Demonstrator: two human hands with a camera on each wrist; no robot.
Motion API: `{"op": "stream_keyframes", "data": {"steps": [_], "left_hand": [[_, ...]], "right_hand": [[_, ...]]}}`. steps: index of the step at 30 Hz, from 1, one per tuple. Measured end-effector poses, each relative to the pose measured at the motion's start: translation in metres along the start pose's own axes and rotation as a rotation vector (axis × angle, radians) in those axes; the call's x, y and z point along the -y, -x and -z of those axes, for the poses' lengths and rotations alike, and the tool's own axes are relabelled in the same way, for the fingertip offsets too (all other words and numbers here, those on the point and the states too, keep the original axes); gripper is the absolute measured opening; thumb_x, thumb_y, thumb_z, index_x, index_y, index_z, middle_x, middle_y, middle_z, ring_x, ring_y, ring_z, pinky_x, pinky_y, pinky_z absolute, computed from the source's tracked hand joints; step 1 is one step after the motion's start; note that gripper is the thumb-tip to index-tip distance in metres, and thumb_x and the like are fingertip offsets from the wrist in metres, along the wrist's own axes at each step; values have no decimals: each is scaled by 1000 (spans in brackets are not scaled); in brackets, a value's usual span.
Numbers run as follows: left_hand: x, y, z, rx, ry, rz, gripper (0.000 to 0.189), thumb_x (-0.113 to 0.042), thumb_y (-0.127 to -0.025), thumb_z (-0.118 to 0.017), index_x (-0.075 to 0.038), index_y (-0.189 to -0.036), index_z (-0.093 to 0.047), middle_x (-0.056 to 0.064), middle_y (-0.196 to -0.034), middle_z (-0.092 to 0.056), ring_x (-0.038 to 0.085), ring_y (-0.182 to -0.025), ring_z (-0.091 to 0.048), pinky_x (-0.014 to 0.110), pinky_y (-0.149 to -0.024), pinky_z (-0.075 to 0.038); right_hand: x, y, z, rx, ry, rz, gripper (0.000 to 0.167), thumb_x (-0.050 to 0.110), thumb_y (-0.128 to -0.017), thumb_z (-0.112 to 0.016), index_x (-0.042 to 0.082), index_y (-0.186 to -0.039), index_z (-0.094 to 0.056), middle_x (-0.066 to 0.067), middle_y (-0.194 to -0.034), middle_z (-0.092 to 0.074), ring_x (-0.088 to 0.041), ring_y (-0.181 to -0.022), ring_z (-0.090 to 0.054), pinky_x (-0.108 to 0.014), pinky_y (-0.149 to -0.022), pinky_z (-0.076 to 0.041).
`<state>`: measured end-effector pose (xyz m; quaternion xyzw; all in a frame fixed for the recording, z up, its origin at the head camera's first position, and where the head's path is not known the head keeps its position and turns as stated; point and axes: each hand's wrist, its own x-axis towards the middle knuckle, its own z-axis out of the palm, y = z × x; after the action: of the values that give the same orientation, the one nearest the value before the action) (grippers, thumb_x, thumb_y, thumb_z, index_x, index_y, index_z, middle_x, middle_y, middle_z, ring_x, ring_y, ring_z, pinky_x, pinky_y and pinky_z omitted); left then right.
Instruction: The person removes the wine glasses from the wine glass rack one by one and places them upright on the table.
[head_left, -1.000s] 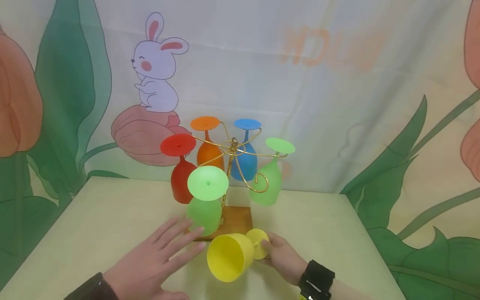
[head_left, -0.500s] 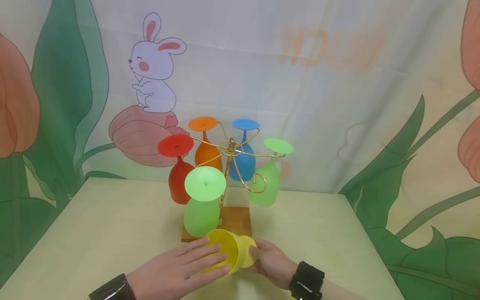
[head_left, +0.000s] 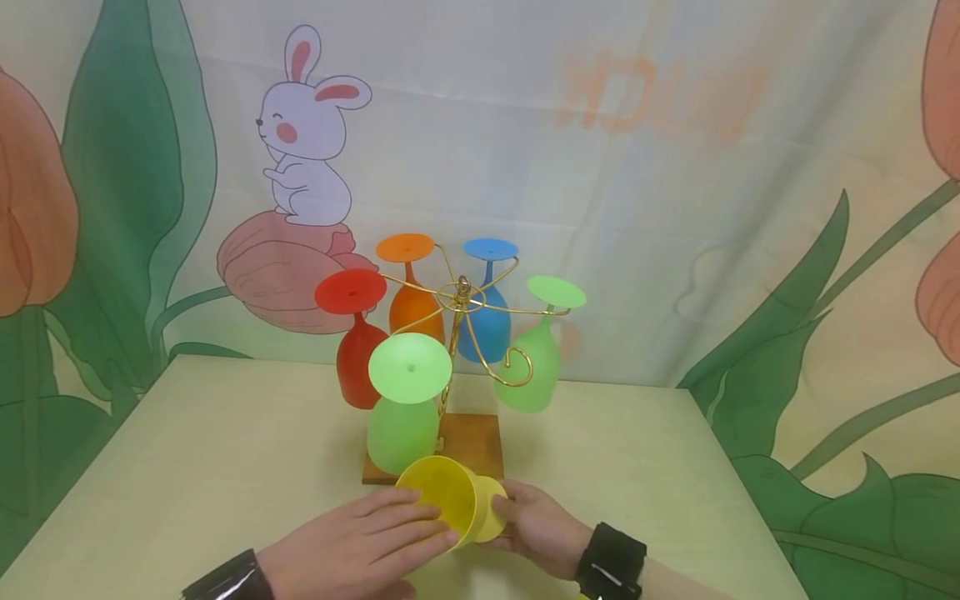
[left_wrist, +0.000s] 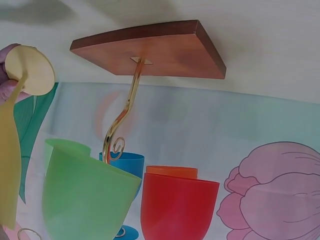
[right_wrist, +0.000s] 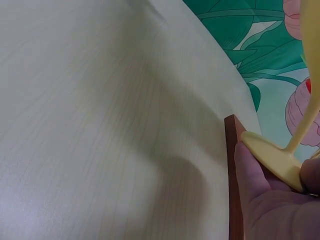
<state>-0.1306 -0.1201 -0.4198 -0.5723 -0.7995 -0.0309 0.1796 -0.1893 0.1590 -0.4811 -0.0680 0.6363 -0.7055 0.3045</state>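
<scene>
A yellow plastic goblet (head_left: pixel 442 483) lies tipped sideways in the air in front of the rack, its mouth facing left toward me. My right hand (head_left: pixel 543 529) pinches its round foot between thumb and fingers; the right wrist view shows the foot (right_wrist: pixel 272 156) close up. Over the goblet's mouth my left hand (head_left: pixel 360 537) lays its straight fingers against the near side of the bowl, hiding part of it. The left wrist view catches the goblet's side (left_wrist: pixel 9 165) at its left edge. Behind stands a gold wire rack (head_left: pixel 463 296) on a wooden base (head_left: pixel 480 442).
Upside down on the rack hang a red goblet (head_left: pixel 362 362), an orange goblet (head_left: pixel 414 308), a blue goblet (head_left: pixel 486 329) and two green goblets, one in front (head_left: pixel 403 429), one at right (head_left: pixel 531 371). A curled wire hook (head_left: pixel 529 367) juts front right. A printed curtain (head_left: pixel 630 208) hangs behind the table.
My left hand has moved right and come onto the yellow goblet's bowl. The goblet, held by my right hand, has shifted a little left, and its mouth has turned slightly upward.
</scene>
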Motion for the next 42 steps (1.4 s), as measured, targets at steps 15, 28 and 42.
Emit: {"op": "stream_keyframes", "data": {"steps": [15, 28, 42], "left_hand": [[0, 2, 13, 32, 41, 89, 40, -53, -98, -46, -18, -113, -58, -6, -113, -59, 12, -101, -51, 32, -96, -43], [7, 54, 32, 171, 142, 399, 47, -71, -87, -47, -27, -95, -59, -19, -88, -49, 5, -86, -44, 35, -85, -44], [137, 170, 48, -28, -155, 805, 26, -4, -86, -63, -19, -73, -46, -10, -64, -35, 14, -62, -39, 42, -71, -35]], "right_hand": [[4, 2, 10, -50, 455, 84, 40, 28, -104, -45, 1, -132, -50, -15, -124, -60, -28, -109, -60, -48, -93, -50], [26, 12, 73, -440, 1571, 354, 65, 59, -96, -43, 11, -140, -50, -11, -143, -48, -31, -135, -39, -51, -109, -31], [45, 11, 117, -509, 1560, 353, 74, 61, -95, -42, 12, -151, -34, -13, -152, -36, -35, -141, -26, -57, -112, -21]]}}
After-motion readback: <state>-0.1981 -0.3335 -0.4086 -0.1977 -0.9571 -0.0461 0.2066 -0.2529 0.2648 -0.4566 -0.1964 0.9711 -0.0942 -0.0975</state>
